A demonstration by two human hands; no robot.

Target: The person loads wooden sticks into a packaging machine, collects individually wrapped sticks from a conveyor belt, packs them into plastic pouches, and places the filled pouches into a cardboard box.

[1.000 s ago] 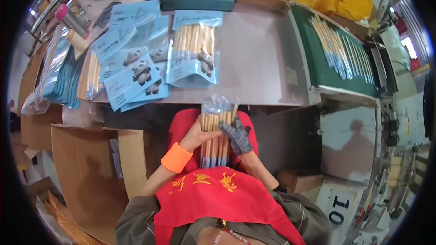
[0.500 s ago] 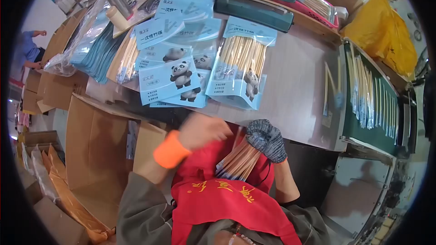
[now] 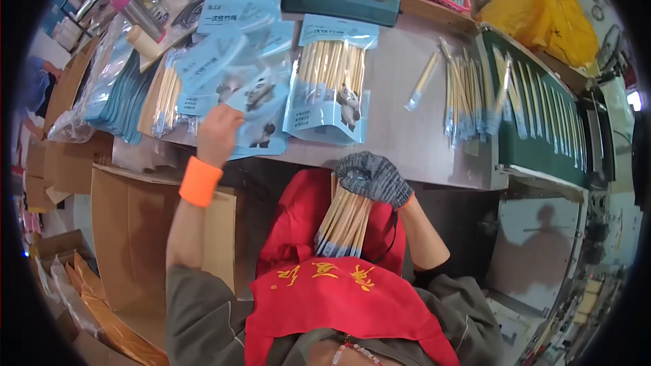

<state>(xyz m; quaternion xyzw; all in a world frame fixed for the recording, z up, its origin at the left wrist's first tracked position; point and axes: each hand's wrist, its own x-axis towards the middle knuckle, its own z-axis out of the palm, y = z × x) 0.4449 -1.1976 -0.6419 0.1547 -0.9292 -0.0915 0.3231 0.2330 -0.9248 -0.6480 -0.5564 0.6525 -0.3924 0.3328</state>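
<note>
Bundle of wrapped chopsticks point(image 3: 344, 225) tilted over your lap point(image 3: 291, 213), your side of table point(image 3: 400, 139) edge. R hand point(image 3: 373, 177), gloved, has fingers clenched round its upper part; blue ends fan out, no visible tie. Risk 1: grip slackens, sticks could slip to lap or floor, as only 1 hand holds them. L hand point(image 3: 220, 132), bare, is at blue bags point(image 3: 234, 61); fingers bent, can't tell if pinching 1. Risk 2: overlapping bags prob. cling, so 2 could lift together or pile could slide. Risk 3: careless L swing might nudge filled bag point(image 3: 315, 118) just beside pile.
</note>
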